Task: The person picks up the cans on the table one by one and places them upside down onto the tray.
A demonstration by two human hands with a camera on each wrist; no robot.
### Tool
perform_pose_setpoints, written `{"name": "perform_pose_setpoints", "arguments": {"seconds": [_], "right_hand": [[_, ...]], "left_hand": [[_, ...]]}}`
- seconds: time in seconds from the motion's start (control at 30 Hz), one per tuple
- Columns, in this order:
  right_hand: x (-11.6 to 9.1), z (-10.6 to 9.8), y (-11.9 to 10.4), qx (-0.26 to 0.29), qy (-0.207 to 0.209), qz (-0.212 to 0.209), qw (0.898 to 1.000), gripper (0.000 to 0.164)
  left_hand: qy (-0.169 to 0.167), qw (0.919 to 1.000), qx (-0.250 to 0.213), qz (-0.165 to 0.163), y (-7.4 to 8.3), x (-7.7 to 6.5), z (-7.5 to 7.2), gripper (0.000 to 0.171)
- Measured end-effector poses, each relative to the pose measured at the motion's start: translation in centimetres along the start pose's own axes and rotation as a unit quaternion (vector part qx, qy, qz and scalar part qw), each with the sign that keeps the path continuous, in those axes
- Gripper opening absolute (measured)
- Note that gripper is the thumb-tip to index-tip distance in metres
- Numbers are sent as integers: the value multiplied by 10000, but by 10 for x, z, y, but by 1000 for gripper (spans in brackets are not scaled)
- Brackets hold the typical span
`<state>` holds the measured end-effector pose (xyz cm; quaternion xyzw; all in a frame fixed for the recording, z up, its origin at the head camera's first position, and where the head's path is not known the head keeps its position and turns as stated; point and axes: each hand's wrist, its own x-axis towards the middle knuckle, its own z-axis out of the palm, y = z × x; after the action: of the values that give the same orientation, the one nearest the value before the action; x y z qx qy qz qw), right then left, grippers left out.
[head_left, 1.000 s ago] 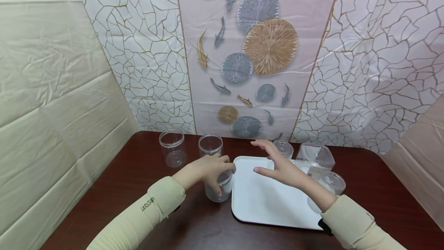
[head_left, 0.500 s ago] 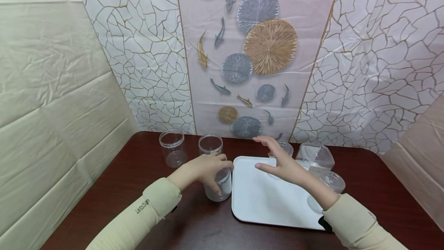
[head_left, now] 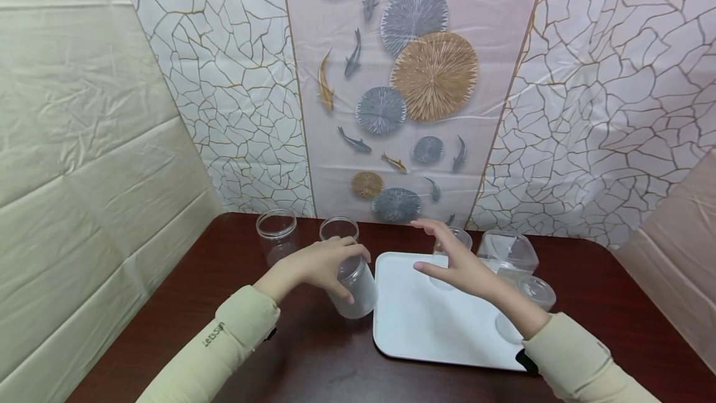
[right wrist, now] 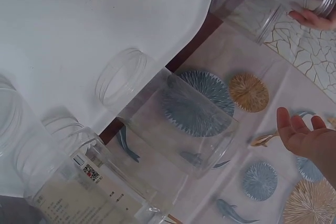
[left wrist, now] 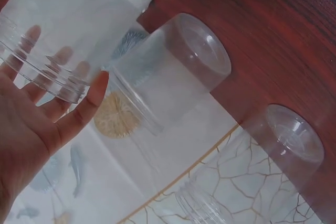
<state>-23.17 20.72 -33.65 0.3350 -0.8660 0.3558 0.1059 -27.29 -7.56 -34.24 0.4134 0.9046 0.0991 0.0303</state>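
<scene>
One clear jar (head_left: 355, 288), tilted, sits in our left hand (head_left: 319, 266), fingers curled round it, just left of the tray (head_left: 425, 328). Our right hand (head_left: 458, 266) hovers spread. Sleeve lettering (head_left: 214, 334) perhaps reads "Letssun".

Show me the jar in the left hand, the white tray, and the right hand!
jar (head_left: 358, 291): head view, its clear side wall.
white tray (head_left: 425, 328): head view, its bare flat middle.
right hand (head_left: 461, 266): head view, its palm.
</scene>
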Motion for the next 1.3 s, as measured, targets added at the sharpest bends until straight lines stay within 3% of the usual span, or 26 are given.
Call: {"name": "perform_pose_setpoints", "arguments": {"seconds": [0.27, 0.6, 0.77, 1.0, 1.3], "right_hand": [[0, -5, -1, 111, -17, 246, 9996, 66], [2, -9, -1, 117, 162, 70, 9998, 63], [2, -11, -2, 199, 193, 183, 9994, 64], [3, -11, -1, 306, 208, 295, 9989, 65], [2, -13, -3, 405, 294, 334, 9982, 69]], "left_hand": [[866, 9953, -388, 174, -10, -2, -1, 70], [1690, 9782, -1192, 170, -18, -6, -5, 71], [2224, 9611, -1636, 52, -23, -8, -4, 72], [2965, 9270, -2286, -209, -26, -10, -2, 73], [3153, 9005, -2988, -203, -24, -10, -2, 74]]}}
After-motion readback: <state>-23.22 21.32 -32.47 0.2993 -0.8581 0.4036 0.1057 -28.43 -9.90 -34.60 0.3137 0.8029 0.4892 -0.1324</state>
